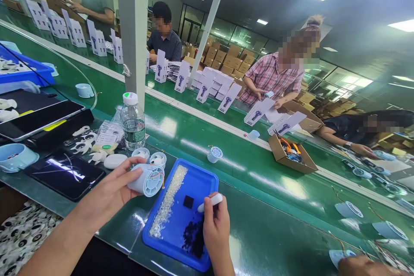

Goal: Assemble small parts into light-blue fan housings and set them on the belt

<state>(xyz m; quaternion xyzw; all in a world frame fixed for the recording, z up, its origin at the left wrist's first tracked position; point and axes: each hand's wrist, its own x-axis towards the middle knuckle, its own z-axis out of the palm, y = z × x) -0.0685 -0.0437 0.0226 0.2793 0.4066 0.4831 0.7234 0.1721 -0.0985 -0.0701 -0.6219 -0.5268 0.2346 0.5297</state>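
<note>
My left hand (121, 183) is closed around a light-blue round plastic housing (147, 180), its ribbed open face turned to the right and thin wires at its edge. In my right hand (217, 224) is a white pen-like tool (211, 202), its tip low over a blue tray (202, 172). A strip of small clear-white pieces (168, 202) runs along the tray's left side. Black bits (194, 237) lie in a heap by my right hand, and a black square (188, 201) lies near the tool's tip.
A water bottle (133, 123), two small blue cups (158, 159) and a dark phone-like slab (66, 172) stand left of the tray. Another housing (214, 154) sits on the green conveyor (181, 138). At bottom right is another person's hand (365, 265). Several co-workers sit or stand across the line.
</note>
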